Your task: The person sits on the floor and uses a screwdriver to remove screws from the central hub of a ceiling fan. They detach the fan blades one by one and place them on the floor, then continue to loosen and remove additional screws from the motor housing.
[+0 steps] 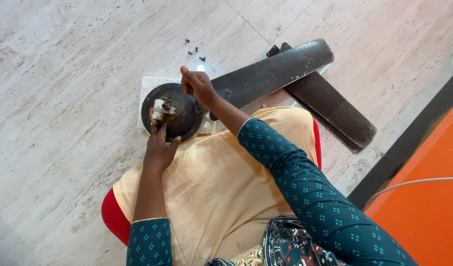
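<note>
A round dark fan motor housing (184, 120) rests at my knees on the floor, with a white and brass part (163, 109) at its centre. My left hand (159, 148) grips the housing's near rim, fingers reaching up to the central part. My right hand (198, 84) is closed over the housing's far edge, where a dark fan blade (271, 74) joins it. Whether the right hand pinches a small piece is hidden by the fingers.
A second dark blade (334, 111) lies on the pale marble floor under the first, to the right. Several small dark screws (193, 47) lie scattered beyond the motor. A white cloth (147, 86) sits under the housing. An orange surface (428, 207) with a white cable is at right.
</note>
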